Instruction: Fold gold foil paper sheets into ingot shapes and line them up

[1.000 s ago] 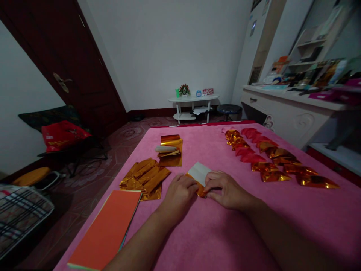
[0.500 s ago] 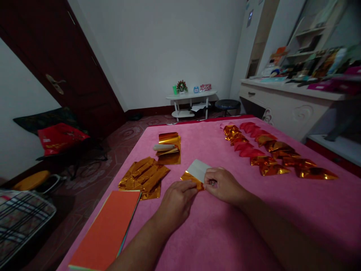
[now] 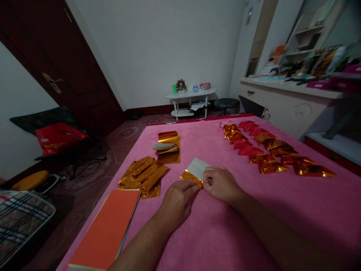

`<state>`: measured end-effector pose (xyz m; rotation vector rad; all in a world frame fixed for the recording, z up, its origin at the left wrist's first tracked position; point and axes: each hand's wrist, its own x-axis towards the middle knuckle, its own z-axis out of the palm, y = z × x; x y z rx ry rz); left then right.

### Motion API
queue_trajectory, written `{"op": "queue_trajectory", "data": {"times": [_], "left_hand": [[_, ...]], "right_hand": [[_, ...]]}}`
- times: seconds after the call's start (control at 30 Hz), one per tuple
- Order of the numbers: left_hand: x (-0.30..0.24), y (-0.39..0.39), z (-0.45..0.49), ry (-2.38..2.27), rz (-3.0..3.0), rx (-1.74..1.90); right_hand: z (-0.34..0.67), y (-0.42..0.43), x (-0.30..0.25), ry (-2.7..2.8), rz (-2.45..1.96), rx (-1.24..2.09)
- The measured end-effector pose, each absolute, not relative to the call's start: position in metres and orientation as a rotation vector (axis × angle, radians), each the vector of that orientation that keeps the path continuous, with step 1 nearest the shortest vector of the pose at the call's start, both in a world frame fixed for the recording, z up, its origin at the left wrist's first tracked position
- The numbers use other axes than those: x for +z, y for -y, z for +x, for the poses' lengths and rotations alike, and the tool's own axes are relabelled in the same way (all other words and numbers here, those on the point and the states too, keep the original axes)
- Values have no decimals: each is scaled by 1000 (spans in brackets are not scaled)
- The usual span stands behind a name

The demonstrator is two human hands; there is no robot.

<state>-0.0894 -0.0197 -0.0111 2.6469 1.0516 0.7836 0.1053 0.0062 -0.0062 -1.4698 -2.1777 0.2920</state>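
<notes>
**Mid-fold on one gold foil sheet, two rows apparently done**

Taking the sheet in hand as the middle of the clock and the far wall as 12.

Working on just one piece: a white-backed gold foil sheet, lying on the pink cloth right between both hands. Showing mostly pale back, plus a gold band along the near-left edge, probably a first fold turned up. Would guess fairly early for this one, judging by all that flat pale area.

Got the left hand at 7, with loosely bent, close-set fingers resting on the gold band. Can't tell about any pinch underneath. Got the right hand at 4, curled nearly closed and seemingly gripping the right-hand edge of the sheet.

As for done stuff: seeing two lines of puffy, pointed folds between 2 and 3, a left row and a right row, both mixing gold and red. Looking finished, at a guess.

As for leftovers: got a spread pile of creased gold foil at 9, plus a gold foil stack at 10 with a pale tube-like piece on top. Also got an orange-topped paper stack at 8, flat and unfolded. Would call the whole lot well underway, but nowhere near used up.
</notes>
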Motion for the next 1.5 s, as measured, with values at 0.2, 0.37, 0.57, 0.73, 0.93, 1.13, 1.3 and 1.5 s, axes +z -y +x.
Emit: {"op": "queue_trajectory", "data": {"times": [0.2,0.37,0.57,0.73,0.93,1.13,1.3,1.5], "left_hand": [[-10,17,-87,-1076,2514,843],[-5,20,-86,-1097,2426,869],[-7,24,-86,-1117,2462,875],[-2,25,-83,-1095,2492,887],[-3,21,-83,-1130,2446,967],[-8,12,-87,-1204,2328,1107],[-2,9,-90,-1190,1903,1301],[-2,7,-92,-1106,1257,1371]], "right_hand": [[123,-11,-3,2172,-1287,688],[141,-15,1,2210,-1010,1083],[143,-17,1,2124,-1158,1123],[137,-12,5,2173,-1212,989],[127,-1,15,2308,-1215,603],[121,-2,9,2214,-1080,596],[112,-1,16,1625,-1064,910],[105,1,23,1205,-987,1245]]}}
